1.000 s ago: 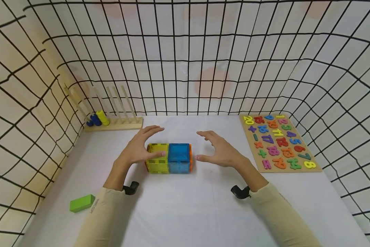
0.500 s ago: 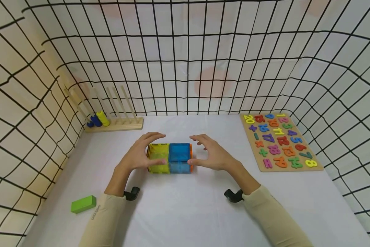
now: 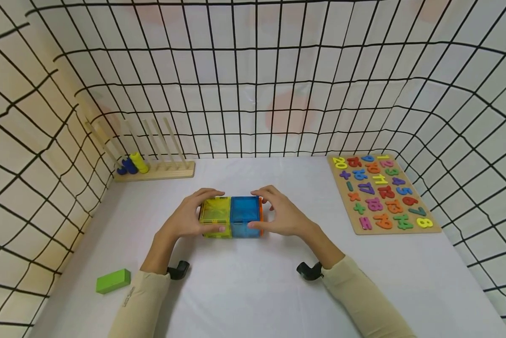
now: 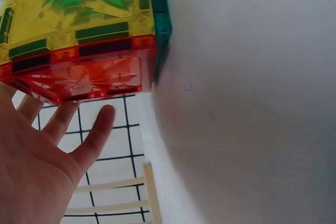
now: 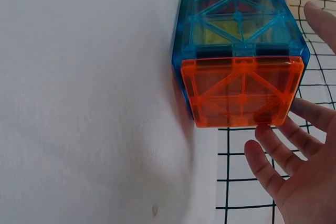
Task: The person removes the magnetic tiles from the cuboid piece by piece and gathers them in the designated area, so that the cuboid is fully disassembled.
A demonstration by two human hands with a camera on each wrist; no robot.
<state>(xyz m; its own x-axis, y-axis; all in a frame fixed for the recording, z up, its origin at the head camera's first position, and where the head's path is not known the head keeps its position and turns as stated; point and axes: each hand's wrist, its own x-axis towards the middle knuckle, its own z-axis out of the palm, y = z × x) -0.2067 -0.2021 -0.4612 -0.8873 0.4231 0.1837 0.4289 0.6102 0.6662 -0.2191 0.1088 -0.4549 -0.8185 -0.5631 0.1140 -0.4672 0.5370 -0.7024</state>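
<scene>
Head view: bright, diffuse light is covering the worktop (image 3: 253, 291); a soft shadow is falling beside the left sleeve (image 3: 141, 303); grid lines (image 3: 256, 84) are bowing toward the edges. Wrist views: dimmer, greyer, slightly soft; pale glints are marking the red panel (image 4: 86, 80), upper left.

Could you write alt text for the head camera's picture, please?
A person's left hand and right hand curve around opposite ends of a see-through yellow-and-blue box on a white table. A wooden peg rack stands back left, a colourful number board lies right, and a green block lies front left.
</scene>
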